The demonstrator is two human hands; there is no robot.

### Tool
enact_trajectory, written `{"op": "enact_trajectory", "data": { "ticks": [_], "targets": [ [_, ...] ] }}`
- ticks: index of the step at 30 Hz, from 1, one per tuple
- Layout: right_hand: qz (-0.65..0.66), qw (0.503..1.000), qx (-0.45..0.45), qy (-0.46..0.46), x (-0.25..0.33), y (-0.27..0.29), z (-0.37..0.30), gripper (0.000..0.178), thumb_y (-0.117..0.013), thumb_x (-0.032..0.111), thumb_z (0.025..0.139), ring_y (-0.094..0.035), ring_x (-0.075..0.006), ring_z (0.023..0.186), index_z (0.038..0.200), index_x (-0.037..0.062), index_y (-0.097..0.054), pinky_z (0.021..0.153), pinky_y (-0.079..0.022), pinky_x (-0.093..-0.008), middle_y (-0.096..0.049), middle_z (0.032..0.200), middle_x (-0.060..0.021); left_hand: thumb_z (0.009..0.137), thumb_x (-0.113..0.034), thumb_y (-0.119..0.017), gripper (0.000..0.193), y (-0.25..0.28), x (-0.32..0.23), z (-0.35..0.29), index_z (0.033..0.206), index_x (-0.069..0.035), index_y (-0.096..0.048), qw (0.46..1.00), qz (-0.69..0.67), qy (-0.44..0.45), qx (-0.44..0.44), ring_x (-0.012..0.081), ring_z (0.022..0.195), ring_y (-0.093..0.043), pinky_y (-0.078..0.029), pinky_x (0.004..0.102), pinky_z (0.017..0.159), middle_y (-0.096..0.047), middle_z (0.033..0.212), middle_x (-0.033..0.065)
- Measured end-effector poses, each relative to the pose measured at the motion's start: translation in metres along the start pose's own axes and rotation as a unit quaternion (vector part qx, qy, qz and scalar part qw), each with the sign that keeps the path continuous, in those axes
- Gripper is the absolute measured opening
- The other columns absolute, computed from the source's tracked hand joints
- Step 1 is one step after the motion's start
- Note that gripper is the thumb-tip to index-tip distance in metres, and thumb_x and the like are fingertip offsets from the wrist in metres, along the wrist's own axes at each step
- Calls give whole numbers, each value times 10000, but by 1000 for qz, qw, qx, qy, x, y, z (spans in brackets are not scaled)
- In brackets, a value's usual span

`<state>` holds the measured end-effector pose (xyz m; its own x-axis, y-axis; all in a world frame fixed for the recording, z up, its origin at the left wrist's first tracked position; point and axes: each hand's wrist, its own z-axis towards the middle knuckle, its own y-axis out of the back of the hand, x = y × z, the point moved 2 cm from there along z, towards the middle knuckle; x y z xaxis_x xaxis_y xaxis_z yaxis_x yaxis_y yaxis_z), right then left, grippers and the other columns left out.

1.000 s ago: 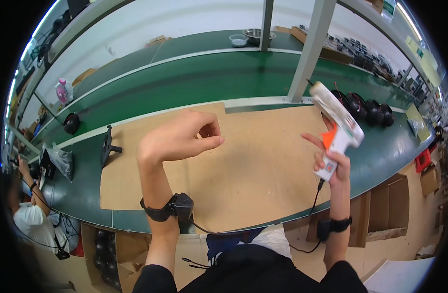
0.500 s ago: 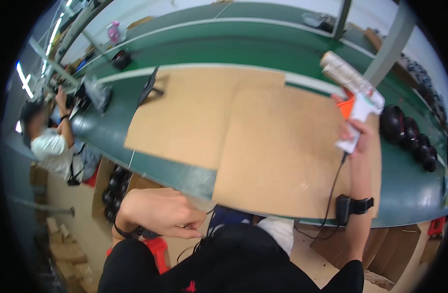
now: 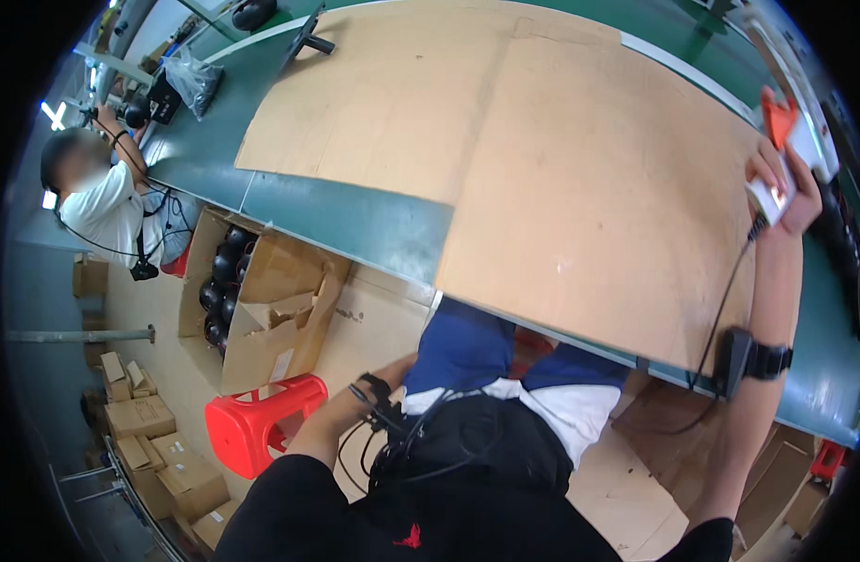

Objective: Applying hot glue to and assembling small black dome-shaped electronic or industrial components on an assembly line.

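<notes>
Far out at the right side of the bench, my right hand (image 3: pixel 797 201) is closed round the handle of a white corded hand tool (image 3: pixel 769 203). An orange part (image 3: pixel 779 120) shows just beyond the fingers, and a black cord hangs from the handle's lower end. The tool's exact kind is hard to make out. My left hand (image 3: pixel 399 371) is low beside my lap, against the dark blue trousers; its fingers are hidden. Black cables cross near its wrist. Under the right arm lie overlapping brown cardboard sheets (image 3: pixel 589 215), covering much of the green bench.
A dark stand-like part (image 3: pixel 308 42) rests at the cardboard's far left. Below the bench are a carton of black round parts (image 3: pixel 229 267) and a red stool (image 3: pixel 261 426). Another person (image 3: pixel 102 187) works at the left, near a clear bag (image 3: pixel 193 80). Stacked cartons (image 3: pixel 163 450) stand lower left.
The view has shifted, tilting lower. My left hand has dropped from before the bench edge to beside my lap. My right hand still holds the white tool, now farther right.
</notes>
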<state>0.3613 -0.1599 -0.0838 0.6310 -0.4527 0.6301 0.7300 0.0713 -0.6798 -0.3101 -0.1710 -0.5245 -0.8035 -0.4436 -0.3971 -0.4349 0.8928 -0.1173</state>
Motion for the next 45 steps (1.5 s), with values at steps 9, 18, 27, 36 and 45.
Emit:
{"op": "enact_trajectory", "data": {
  "ticks": [9,18,27,36,45],
  "targets": [
    [4,999,-19,30,-7,2,-20,508,-512,0,916,-501,-143,387,1353,22,-255,340,-455,-249,-453,1317,-187,1031,-443,-438,489,8,-19,-61,1048,-18,-680,969,244,-27,-20,218,863,-665,-541,390,785,-718,986,118],
    [-25,999,7,43,-6,2,-25,418,-494,45,958,-499,-148,367,1303,30,-258,292,-447,-245,-465,1235,-222,1014,-409,-479,448,67,-240,-123,996,-18,-698,886,452,-66,-76,214,792,-636,-526,380,755,-709,915,111],
    [12,999,-8,41,-4,7,-34,460,-513,49,939,-504,-183,365,1329,-5,-276,297,-462,-297,-496,1269,-275,1015,-369,-529,430,149,-326,-375,1024,30,-688,935,267,-63,226,195,900,-689,-554,350,764,-724,964,130],
    [23,997,-67,34,-5,8,-37,432,-501,58,950,-486,-173,375,1321,-4,-289,309,-433,-288,-502,1233,-235,784,-290,-706,341,448,-621,-386,1004,-31,-737,576,407,-185,-684,384,908,-705,-564,466,829,-725,946,219],
    [8,997,-65,27,-1,7,-44,416,-498,73,935,-534,-214,391,1294,10,-297,322,-472,-336,-524,1285,-290,776,-360,-806,619,536,-667,-298,1290,-108,-574,525,316,-84,-786,396,1211,-527,-512,493,981,-529,1349,143]
  ]
}}
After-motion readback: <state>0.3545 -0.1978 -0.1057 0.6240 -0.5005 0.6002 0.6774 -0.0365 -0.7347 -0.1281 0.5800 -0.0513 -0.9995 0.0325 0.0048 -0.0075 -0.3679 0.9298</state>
